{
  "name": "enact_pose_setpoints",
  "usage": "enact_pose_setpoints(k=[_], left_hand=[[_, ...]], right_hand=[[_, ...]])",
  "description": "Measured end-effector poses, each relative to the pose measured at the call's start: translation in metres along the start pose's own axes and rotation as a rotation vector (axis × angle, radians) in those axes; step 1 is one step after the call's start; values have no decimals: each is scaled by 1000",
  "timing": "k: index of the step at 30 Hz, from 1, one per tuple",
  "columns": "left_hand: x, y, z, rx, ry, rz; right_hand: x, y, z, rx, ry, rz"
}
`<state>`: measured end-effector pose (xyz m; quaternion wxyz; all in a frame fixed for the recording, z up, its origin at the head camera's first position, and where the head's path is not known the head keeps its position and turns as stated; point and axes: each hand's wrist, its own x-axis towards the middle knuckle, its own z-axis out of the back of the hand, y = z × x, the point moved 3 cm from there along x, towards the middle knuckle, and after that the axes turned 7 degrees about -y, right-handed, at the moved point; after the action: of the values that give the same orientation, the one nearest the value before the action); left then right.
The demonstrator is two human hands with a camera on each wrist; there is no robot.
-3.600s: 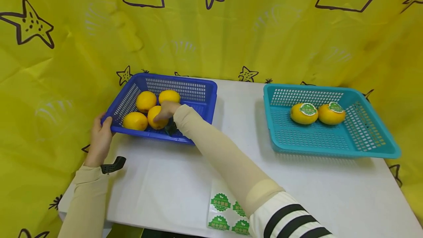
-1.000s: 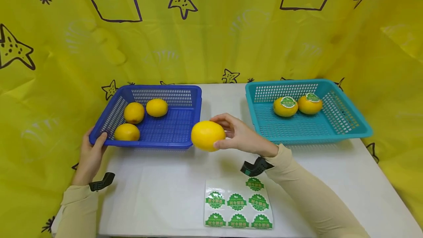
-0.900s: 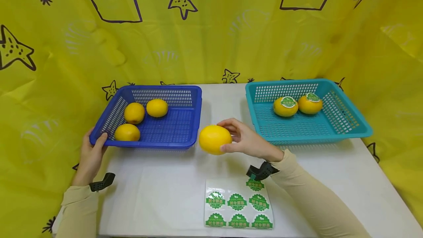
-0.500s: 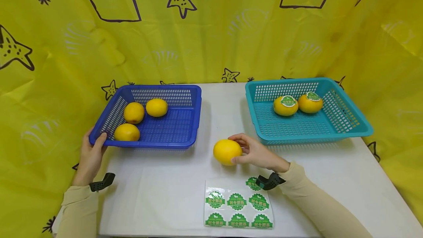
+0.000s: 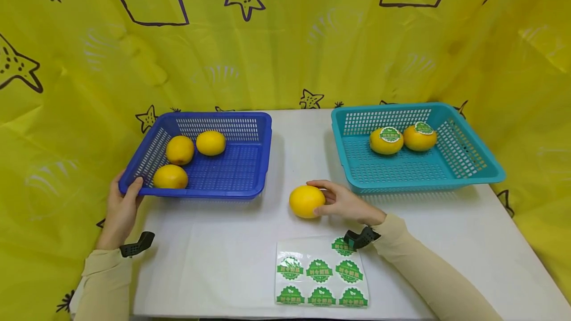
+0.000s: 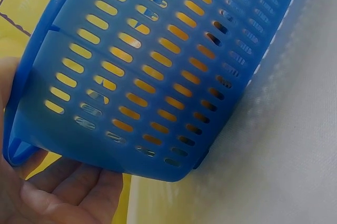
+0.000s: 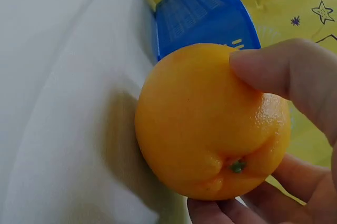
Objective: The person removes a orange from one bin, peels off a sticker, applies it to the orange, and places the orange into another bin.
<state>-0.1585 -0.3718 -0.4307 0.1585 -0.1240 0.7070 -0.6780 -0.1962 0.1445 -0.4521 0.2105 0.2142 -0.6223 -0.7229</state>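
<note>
In the head view my right hand grips an orange low over the white table, between the two baskets. The right wrist view shows the thumb on one side of the orange, fingers on the other, and its green stem spot facing the camera. My left hand holds the front left corner of a blue basket, thumb over the rim and fingers below it in the left wrist view. Several oranges without stickers, one of them the front orange, lie inside that basket.
A teal basket at the right holds two oranges bearing green round stickers, such as the left one. A sheet of green stickers lies at the table's front edge. Behind stands a yellow patterned curtain.
My right hand has lifted one orange from the blue basket, carried it right and lowered it toward the table. The left hand still holds the basket's corner.
</note>
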Motion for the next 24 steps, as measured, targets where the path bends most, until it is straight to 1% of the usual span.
enact_pose_setpoints(k=[8, 12, 15, 19, 21, 22, 24], left_hand=[[1, 1, -1, 1, -2, -8], [-1, -2, -2, -19, -9, -20], [-2, -3, -3, -14, -9, -25], [-3, -5, -4, -7, -19, -10], [-4, -5, -3, 11, -34, 1], [-4, -6, -3, 29, -53, -1], [-7, -9, -3, 41, -103, -43]], right_hand=[[0, -6, 4, 3, 12, -22], [-1, -6, 4, 16, 15, -13], [-1, -5, 3, 25, 13, -5], [-2, -6, 2, 13, 6, 5], [-1, -6, 2, -3, 1, 9], [-1, -6, 2, -15, -2, 11], [-1, -6, 2, -44, -13, 13]])
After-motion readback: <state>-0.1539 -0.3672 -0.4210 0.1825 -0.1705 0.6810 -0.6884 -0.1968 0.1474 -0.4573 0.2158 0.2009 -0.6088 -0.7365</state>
